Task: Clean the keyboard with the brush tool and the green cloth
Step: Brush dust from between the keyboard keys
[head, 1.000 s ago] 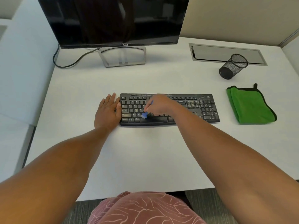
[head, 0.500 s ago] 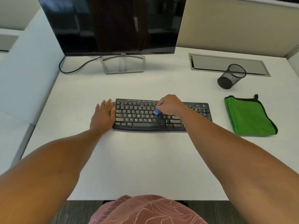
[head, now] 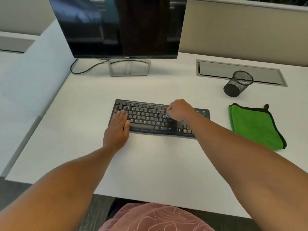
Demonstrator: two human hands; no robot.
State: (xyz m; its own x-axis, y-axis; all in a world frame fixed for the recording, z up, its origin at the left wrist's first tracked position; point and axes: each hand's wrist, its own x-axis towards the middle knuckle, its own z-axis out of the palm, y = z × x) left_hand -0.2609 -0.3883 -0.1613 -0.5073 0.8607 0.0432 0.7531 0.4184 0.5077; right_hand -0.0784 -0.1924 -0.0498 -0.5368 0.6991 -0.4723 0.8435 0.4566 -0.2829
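- The black keyboard (head: 150, 119) lies at the centre of the frame on the white desk (head: 150, 164), its long axis running left to right and tilted a little clockwise, so the right end sits lower in the frame than the left.
- The left hand (head: 117, 130) lies flat with straight fingers over the keyboard's left end, fingertips on the keys and the heel on the desk just below the front edge.
- The right hand (head: 179, 110) hovers curled over the right-centre key rows, pinching the blue brush tool (head: 167, 115); only its small blue tip shows under the fingers, pointing down and left onto the keys.
- The green cloth (head: 255, 126), folded with a dark trim, lies flat at the right of the frame, apart from the keyboard, its long axis running from upper left to lower right.
- A black mesh pen cup (head: 237, 84) stands above the cloth, in front of a grey cable hatch (head: 233, 70) set into the desk.
- A Dell monitor (head: 120, 25) with a dark screen stands on a silver stand (head: 129, 67) at upper centre; a black cable (head: 83, 70) loops to its left.
- Beige partition panels (head: 241, 30) close off the back of the desk, and dark flooring shows along the bottom.
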